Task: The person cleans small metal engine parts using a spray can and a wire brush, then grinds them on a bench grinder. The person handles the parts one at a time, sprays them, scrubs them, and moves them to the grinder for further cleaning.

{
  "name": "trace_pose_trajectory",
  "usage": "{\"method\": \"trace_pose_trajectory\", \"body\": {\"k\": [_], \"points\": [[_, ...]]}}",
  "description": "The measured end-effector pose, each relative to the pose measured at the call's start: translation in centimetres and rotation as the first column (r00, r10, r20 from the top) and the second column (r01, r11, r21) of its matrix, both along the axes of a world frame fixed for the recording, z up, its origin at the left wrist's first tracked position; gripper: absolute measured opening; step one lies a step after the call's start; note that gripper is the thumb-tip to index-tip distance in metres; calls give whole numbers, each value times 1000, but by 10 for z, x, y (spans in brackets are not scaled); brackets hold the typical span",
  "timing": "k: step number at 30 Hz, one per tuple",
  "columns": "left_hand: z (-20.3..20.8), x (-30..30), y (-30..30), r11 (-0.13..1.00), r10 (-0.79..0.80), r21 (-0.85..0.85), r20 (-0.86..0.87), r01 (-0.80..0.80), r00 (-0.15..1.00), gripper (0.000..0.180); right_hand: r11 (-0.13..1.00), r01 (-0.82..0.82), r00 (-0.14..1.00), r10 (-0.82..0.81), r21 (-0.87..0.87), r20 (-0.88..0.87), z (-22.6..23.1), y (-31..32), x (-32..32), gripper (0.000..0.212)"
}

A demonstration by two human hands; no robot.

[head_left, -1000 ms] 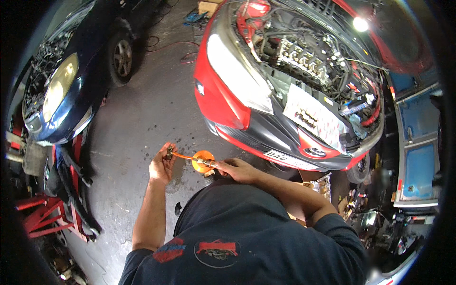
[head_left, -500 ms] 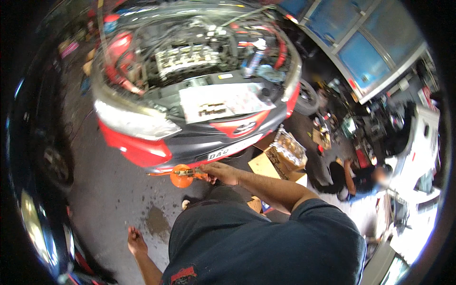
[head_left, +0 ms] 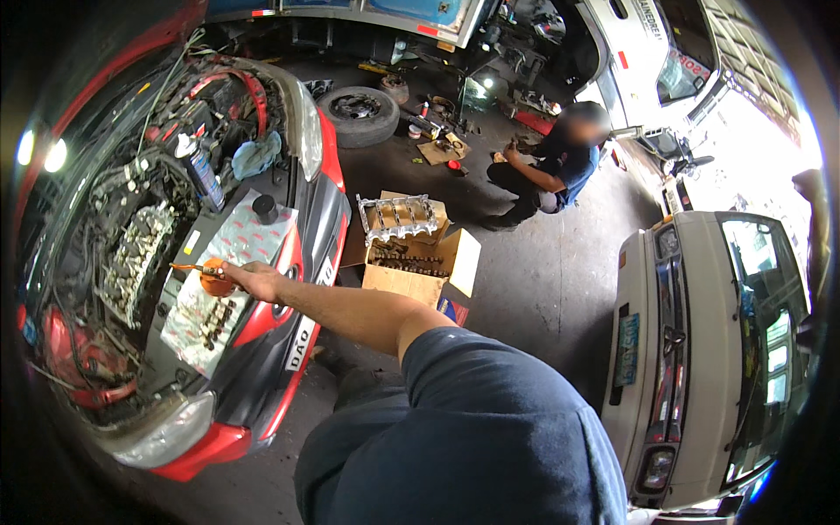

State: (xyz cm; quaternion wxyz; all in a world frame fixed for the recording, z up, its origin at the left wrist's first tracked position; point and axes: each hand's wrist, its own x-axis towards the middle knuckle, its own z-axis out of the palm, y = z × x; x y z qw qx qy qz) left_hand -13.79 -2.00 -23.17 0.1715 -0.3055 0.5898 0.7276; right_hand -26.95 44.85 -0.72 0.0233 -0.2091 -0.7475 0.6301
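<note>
My right hand (head_left: 255,281) is closed around an orange pump oil can (head_left: 213,278) with a thin spout pointing left. It reaches over the front of a red and black car (head_left: 297,262) whose hood is up. Below the can, a patterned plastic sheet (head_left: 258,236) lies on the front panel, with several small metal engine parts (head_left: 220,320) on it. Beyond the sheet is the uncovered top of the engine (head_left: 138,262). A spray can (head_left: 199,175), a black cap (head_left: 264,207) and a blue cloth (head_left: 256,157) rest nearby. My left hand is out of view.
By the bumper stands an open cardboard box (head_left: 402,283) holding metal parts, with an aluminium engine frame (head_left: 398,215) across it. A wheel (head_left: 357,115) lies farther off. A person (head_left: 564,166) crouches among tools. A light-coloured van (head_left: 700,350) is parked at the right.
The view has swung to the right. My right hand has carried the oil can from in front of the bumper to above the sheet. My left hand has left the picture.
</note>
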Motion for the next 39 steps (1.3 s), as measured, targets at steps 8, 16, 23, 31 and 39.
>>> {"method": "trace_pose_trajectory", "body": {"k": [8,16,23,31,39], "points": [[12,-96,73,987,-137,-84,38,140,990,35,996,-76,996,78,-34,37,-32,40,-88,94],[11,-160,125,962,-213,-155,100,226,972,36,934,-217,961,153,-284,-231,-66,47,-117,55],[9,-195,144,940,-269,-179,132,290,954,37,970,-239,952,224,-51,-208,-53,59,-108,53],[8,-224,133,922,-327,-172,132,346,936,38,988,-122,992,121,97,22,-56,47,-101,77],[6,-249,114,905,-385,-146,120,400,915,40,954,-17,1000,19,299,-3,-53,21,-92,79]]}}
